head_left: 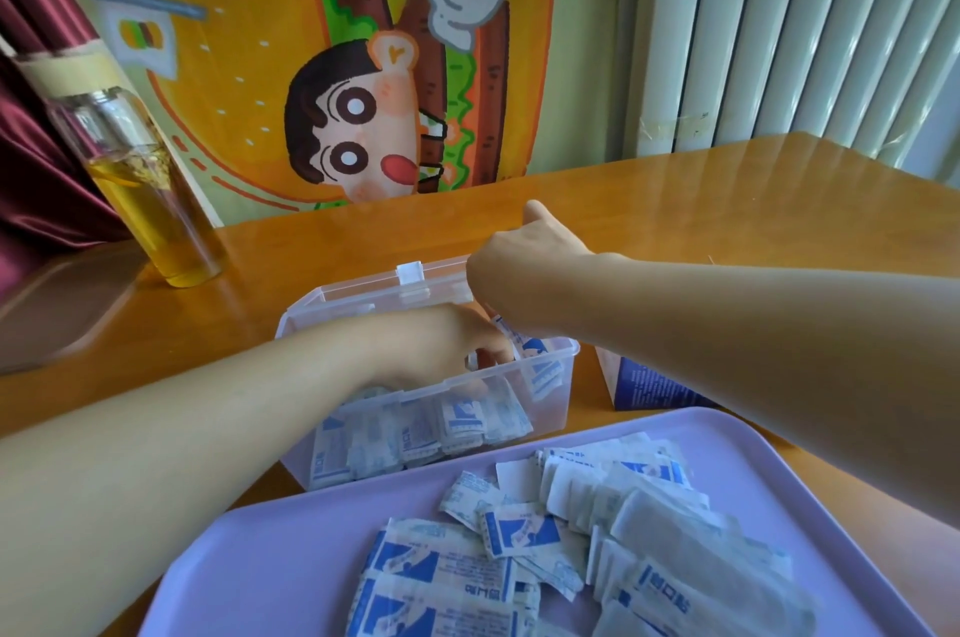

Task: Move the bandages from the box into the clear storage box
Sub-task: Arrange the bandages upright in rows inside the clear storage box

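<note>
Many bandages (519, 527) lie loose on the purple tray (285, 558), nearer the person than both hands: left hand (441, 345) dips inside the clear storage box (556, 397), right hand (524, 251) hovers over its rim, and whether either's fingers grip anything cannot be told.

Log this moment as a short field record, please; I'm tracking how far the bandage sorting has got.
container: clear plastic storage box, lid open, on the wooden table
contents: blue-and-white wrapped bandages along its near wall
tray: lavender plastic tray holding a loose bandage pile
source: blue cardboard box right of it, partly hidden
left hand: inside the storage box, fingers on bandages, grip unclear
right hand: above the far rim, fingers hidden
other: glass bottle of yellow liquid, far left
</note>
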